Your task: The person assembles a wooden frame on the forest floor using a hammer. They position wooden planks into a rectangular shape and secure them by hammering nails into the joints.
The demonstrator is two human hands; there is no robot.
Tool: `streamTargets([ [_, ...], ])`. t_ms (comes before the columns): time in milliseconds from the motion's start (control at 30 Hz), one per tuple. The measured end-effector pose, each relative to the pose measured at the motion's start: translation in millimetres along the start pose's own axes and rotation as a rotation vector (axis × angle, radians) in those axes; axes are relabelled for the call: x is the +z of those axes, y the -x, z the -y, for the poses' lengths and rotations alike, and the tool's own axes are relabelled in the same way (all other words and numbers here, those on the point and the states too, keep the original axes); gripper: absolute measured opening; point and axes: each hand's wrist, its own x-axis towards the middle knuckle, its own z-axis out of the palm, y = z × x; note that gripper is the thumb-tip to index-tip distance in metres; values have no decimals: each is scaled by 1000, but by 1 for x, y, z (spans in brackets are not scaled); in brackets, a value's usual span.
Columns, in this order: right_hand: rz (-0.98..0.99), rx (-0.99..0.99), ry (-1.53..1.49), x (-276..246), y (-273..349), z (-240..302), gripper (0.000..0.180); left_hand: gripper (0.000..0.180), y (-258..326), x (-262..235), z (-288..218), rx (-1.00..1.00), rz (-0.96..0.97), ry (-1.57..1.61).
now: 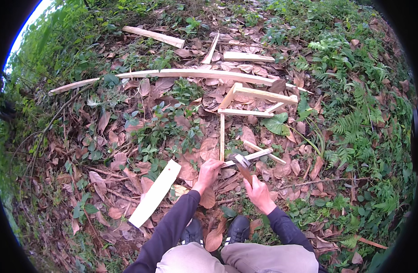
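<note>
Now, one hammer poised over thin wood on the leaf-strewn ground.
Left hand (208, 172) presses closed on the pale narrow wooden strip (248, 157) to steady it; right hand (256, 191), just beside, grips the wooden-handled metal hammer (241, 163), head resting over that strip. One flat pale board (155, 192) lies left of the left hand.

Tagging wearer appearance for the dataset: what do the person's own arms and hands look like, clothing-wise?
Both arms wear long, dark, close-fitting sleeves reaching the wrists: left sleeve, right sleeve. The left hand and right hand are bare: no gloves. No watch, rings or markings can be made out. Light beige trousers and dark shoes show below.
</note>
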Motion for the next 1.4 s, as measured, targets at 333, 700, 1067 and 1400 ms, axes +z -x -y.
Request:
streamTargets([
  [333,130,31,72,0,2,0,29,19,2,2,-1,-30,19,-1],
  [700,-27,135,-175,1,12,6,22,16,2,-5,-4,-11,26,21],
  [1067,7,284,-269,3,13,22,27,16,-7,-11,-11,-12,67,12],
  [1400,-46,301,-301,8,9,26,27,15,-11,-13,-11,-3,81,5],
])
